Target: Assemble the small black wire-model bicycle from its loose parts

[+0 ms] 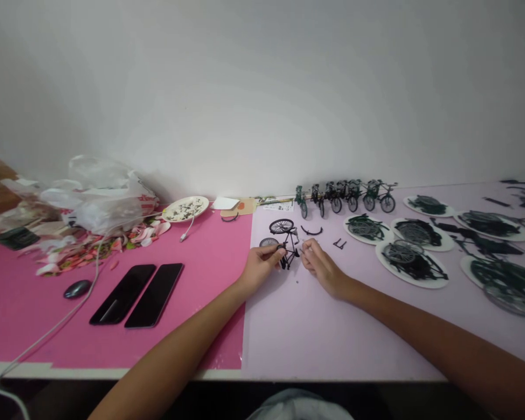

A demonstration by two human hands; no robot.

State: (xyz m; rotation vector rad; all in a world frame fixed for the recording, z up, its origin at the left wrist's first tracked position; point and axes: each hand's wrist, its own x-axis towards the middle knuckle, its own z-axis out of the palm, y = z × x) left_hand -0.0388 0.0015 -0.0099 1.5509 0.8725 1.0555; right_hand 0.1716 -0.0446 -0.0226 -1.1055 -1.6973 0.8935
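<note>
My left hand (265,265) pinches a small black model bicycle (290,252) near the middle of the table, its two wheels pointing to the upper left. Just right of the bicycle's frame is my right hand (321,265), fingers closed; whatever they hold is too small to make out. A curved black part (311,231) lies behind my right hand. Right of that rests a small black forked part (340,244). A tiny dark bit (297,282) sits on the lilac surface in front of my hands.
Several assembled model bicycles (352,195) stand along the wall. Plates with loose bicycle parts (411,280) spread over the right side. On the pink left side (210,280) lie two black phones (154,296), a mouse (77,289), a cable (97,256), a speckled plate (185,208) and plastic bags (100,198).
</note>
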